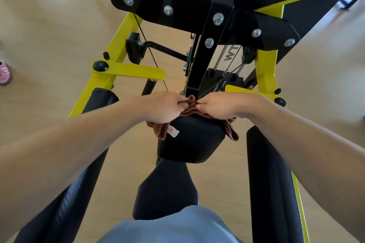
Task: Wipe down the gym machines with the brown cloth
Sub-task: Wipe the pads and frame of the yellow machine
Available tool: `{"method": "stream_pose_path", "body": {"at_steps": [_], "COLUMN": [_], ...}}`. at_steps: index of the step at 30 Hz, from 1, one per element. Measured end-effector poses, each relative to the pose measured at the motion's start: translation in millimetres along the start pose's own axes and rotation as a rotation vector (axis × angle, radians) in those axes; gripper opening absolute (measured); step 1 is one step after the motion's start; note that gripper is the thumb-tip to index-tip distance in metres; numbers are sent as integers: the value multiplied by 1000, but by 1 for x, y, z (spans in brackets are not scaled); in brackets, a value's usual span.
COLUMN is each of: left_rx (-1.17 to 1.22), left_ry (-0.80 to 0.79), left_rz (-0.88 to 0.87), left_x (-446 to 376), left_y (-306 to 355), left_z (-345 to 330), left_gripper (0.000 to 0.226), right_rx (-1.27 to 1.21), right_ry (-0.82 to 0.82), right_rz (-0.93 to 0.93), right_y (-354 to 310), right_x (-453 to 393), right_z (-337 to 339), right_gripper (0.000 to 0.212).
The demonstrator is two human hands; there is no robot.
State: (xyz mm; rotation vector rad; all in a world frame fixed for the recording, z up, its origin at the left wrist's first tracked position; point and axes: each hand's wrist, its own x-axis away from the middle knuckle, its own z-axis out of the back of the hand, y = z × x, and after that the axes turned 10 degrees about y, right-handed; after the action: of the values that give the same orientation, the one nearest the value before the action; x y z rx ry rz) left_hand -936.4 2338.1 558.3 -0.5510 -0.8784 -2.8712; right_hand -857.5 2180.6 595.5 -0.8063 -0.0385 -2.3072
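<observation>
Bunching brown cloth (190, 107) between both hands' grip, atop pad (189, 140)

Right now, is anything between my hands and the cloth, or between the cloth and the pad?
Nothing visible. The left hand and right hand both already grip the cloth, bunched at the far edge of the pad. The cloth lies draped on the pad, its ends hanging off both sides.

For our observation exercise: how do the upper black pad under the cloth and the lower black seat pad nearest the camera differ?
The upper pad carries the brown cloth, gripped by the left hand and right hand; the seat pad is bare. The upper pad looks blockier, the seat pad tapers. Both are black and padded.
</observation>
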Motion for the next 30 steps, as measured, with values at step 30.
{"method": "stream_pose_path", "body": {"at_steps": [30], "left_rx": [829], "left_ry": [635], "left_rz": [132], "left_x": [45], "left_y": [-68], "left_z": [-121], "left_gripper": [38], "right_rx": [-26], "right_ry": [625], "right_rz": [197], "right_y": [-48], "right_x": [-22], "right_z": [-68], "right_gripper": [40]}}
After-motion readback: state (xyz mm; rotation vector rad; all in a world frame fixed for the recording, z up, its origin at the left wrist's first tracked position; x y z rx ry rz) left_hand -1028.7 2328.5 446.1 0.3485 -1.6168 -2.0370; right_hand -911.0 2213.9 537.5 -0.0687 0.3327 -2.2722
